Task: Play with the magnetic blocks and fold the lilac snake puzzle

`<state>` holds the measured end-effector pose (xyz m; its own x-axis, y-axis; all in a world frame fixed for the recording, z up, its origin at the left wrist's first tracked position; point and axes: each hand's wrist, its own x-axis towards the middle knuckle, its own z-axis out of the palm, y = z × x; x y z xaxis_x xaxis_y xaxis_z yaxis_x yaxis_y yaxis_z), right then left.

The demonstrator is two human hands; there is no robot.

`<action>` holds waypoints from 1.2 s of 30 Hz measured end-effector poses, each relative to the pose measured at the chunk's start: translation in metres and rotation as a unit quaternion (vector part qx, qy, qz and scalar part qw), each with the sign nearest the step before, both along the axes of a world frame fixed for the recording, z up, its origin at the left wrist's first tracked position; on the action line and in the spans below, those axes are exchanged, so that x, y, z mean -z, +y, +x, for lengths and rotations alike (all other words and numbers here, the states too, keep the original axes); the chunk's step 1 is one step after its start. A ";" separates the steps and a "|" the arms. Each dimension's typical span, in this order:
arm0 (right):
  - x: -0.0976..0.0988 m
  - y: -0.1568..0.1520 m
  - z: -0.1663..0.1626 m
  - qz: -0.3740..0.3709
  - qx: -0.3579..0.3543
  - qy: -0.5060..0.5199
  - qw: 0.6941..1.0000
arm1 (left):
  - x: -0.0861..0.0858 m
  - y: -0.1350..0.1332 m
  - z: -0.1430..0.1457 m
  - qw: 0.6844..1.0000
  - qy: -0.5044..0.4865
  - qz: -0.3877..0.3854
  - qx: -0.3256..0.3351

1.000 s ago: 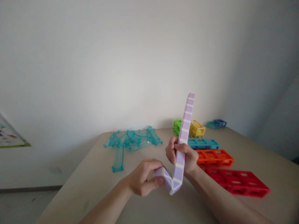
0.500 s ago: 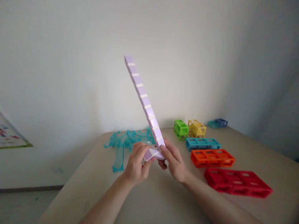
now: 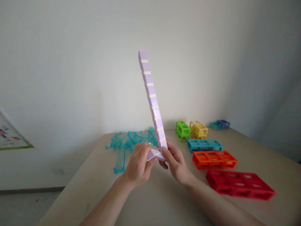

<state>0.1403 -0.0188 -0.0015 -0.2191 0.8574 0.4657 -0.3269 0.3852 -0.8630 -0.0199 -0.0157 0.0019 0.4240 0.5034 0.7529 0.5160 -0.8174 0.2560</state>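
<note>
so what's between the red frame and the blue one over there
In the head view, the orange frame lies between the red frame and the blue frame. All three lie flat in a row on the table.

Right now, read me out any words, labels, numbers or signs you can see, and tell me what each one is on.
No text here can be read.
On the poster at the left edge: coloured print, too blurred to read.
On the lilac strip, held by the left hand and right hand: pale bands only, no writing.
On the red frame and orange frame: no labels visible.
</note>
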 end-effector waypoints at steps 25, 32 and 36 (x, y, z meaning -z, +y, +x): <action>0.005 0.001 0.001 0.049 0.001 -0.035 0.998 | 0.012 -0.001 0.008 0.977 -0.144 -0.158 0.021; 0.008 0.002 0.003 0.074 0.047 -0.056 0.995 | 0.004 -0.001 0.018 0.915 -0.245 -0.314 0.074; 0.007 0.003 0.002 0.051 0.049 -0.042 0.997 | 0.006 0.002 0.018 0.913 -0.234 -0.330 0.054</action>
